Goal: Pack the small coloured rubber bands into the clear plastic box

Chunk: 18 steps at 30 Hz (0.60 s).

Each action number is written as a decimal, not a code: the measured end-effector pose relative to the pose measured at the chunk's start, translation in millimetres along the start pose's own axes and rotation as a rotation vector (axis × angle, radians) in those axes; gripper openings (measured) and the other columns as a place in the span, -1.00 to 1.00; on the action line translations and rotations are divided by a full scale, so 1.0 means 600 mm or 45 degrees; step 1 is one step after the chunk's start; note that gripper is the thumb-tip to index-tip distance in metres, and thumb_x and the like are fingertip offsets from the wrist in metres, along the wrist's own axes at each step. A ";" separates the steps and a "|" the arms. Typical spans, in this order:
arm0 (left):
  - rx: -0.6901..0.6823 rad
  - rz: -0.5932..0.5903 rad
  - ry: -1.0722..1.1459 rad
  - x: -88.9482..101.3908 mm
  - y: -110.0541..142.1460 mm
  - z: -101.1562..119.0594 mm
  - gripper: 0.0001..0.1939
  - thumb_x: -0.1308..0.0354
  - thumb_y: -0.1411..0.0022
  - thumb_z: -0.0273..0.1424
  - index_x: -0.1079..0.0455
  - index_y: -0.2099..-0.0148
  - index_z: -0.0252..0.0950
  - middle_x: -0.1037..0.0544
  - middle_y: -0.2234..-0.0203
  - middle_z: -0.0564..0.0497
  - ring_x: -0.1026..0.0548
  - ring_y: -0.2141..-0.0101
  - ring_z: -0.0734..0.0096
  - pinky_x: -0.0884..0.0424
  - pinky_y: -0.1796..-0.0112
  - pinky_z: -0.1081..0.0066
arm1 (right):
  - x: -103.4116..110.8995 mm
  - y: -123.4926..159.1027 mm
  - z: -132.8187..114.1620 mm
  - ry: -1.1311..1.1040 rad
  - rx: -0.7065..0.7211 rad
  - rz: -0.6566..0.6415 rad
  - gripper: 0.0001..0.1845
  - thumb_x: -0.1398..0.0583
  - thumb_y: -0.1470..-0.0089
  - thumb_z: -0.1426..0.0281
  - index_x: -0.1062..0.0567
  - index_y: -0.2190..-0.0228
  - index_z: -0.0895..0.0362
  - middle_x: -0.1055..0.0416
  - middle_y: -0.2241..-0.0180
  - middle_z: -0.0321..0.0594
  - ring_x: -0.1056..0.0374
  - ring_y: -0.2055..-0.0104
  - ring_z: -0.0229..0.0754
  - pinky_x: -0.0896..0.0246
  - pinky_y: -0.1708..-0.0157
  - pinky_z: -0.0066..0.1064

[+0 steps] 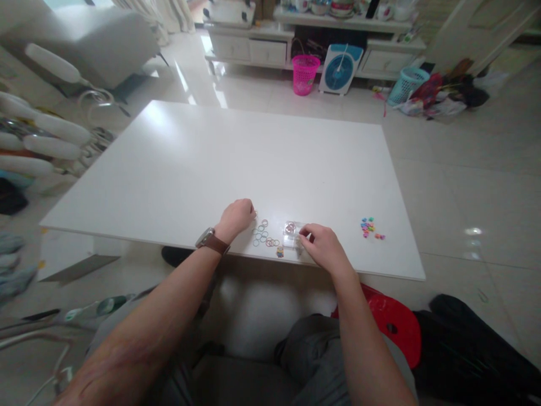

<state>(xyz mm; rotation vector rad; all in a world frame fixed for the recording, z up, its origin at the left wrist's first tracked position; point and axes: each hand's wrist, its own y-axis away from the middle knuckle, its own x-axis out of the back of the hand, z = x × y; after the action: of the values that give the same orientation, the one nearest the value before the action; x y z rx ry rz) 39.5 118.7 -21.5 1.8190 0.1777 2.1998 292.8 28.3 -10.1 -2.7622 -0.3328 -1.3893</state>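
My left hand [237, 218], with a brown-strapped watch on the wrist, rests curled on the white table [236, 163] and pinches at a small elastic band beside a loose scatter of several coloured bands [264, 233]. A little to the right, my right hand [323, 247] is closed with its fingertips against a small clear plastic box [291, 235] near the table's front edge. A pinkish band lies in the box. What the right fingers pinch is too small to make out.
Several tiny bright clips [369, 228] lie on the table to the right. A red stool [393, 321] stands by my right leg. Further off are a pink basket [305, 73], a blue fan [340, 69] and a low cabinet [262, 48].
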 end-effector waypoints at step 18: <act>-0.012 -0.097 0.046 -0.009 -0.007 -0.014 -0.79 -0.10 -0.20 -0.46 -0.50 0.13 -0.28 -0.63 0.16 -0.12 -0.56 0.17 0.25 -0.45 0.14 0.37 | 0.004 0.000 -0.001 -0.016 -0.002 -0.015 -0.87 -0.17 -0.15 0.49 -0.53 0.37 0.11 -0.53 0.34 -0.22 -0.35 0.35 -0.21 -0.14 0.26 -0.39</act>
<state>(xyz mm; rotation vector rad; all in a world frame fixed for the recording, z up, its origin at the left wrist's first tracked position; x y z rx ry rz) 32.8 121.8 -29.1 1.7390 0.2401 2.1786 293.7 28.9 -7.7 -2.7759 -0.3497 -1.3759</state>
